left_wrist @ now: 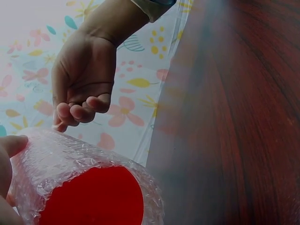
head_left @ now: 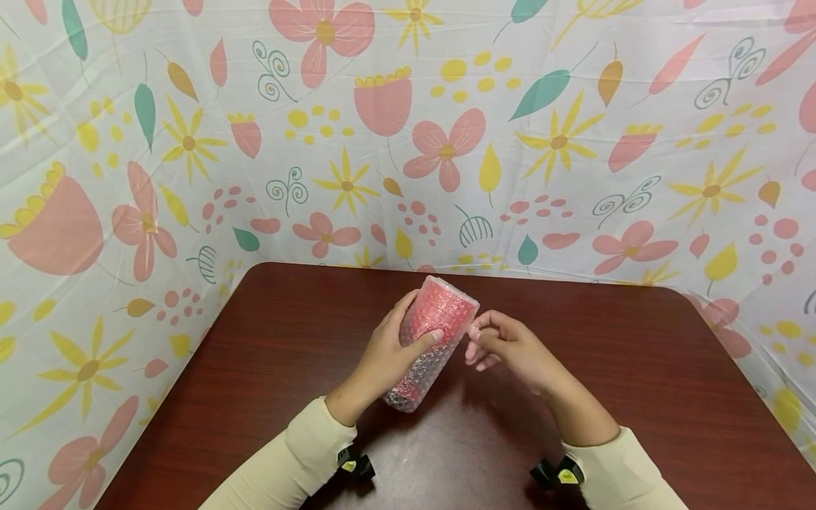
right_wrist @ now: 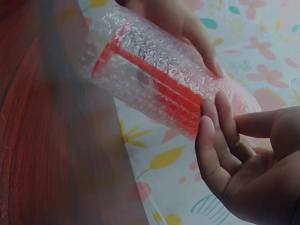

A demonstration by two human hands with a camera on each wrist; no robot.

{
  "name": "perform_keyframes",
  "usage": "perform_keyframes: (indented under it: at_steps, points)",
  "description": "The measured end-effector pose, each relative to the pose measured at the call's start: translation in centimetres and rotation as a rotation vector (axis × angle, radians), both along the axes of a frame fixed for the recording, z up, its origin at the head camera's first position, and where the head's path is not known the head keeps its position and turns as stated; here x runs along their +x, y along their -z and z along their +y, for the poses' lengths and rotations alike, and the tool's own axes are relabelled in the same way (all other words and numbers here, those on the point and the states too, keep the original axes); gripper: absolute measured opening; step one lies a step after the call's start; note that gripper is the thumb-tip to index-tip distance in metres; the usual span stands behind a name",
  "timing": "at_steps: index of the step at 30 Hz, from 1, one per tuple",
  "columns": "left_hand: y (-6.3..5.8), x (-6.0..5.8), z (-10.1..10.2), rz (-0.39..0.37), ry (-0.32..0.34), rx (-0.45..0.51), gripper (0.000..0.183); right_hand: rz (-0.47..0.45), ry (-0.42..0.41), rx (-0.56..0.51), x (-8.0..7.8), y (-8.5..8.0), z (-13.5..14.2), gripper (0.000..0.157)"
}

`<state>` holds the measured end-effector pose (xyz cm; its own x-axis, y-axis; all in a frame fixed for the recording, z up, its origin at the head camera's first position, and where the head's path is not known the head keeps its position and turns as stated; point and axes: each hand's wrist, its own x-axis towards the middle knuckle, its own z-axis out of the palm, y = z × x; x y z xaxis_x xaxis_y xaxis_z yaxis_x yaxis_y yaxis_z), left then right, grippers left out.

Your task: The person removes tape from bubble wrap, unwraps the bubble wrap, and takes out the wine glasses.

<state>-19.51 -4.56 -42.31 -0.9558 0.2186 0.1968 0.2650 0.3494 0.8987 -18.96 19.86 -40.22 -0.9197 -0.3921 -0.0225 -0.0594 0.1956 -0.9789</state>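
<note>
Clear bubble wrap encloses a red, roughly cylindrical object, whose red end face shows in the left wrist view. Your left hand grips the bundle from its left side, thumb laid across the front and the other fingers passing behind, presumably so that one hand alone bears and steadies it. The object lies tilted in front of you over the middle of the dark wooden table, its upper end leaning right and away; whether the lower end touches the tabletop cannot be told. The lean seems to present the wrap's right edge to your right hand, where thumb and forefinger come together narrowly at the film, a posture suited to fine handling; whether any film lies between them cannot be told. Its remaining fingers are loosely bent nearby, perhaps to leave that edge accessible. Behind hangs floral-printed cloth
</note>
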Motion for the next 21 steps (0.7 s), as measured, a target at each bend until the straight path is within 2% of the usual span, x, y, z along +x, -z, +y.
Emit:
perform_keyframes:
  at_steps: [5,9,13,21]
  points:
    - [-0.10,0.03,-0.03,-0.005,0.004,0.015,0.075,-0.008,0.048,-0.002,0.00,0.02,0.06,0.030]
    - [-0.13,0.05,-0.04,-0.013,0.008,0.018,0.077,-0.019,0.062,-0.005,-0.03,-0.02,0.02,0.025]
    - [-0.07,0.04,-0.01,-0.010,0.002,0.013,0.077,-0.012,0.064,-0.006,-0.03,-0.07,-0.02,0.023]
    - [0.08,0.03,0.04,-0.012,0.000,0.015,0.076,-0.009,0.035,-0.013,0.00,-0.08,0.10,0.030]
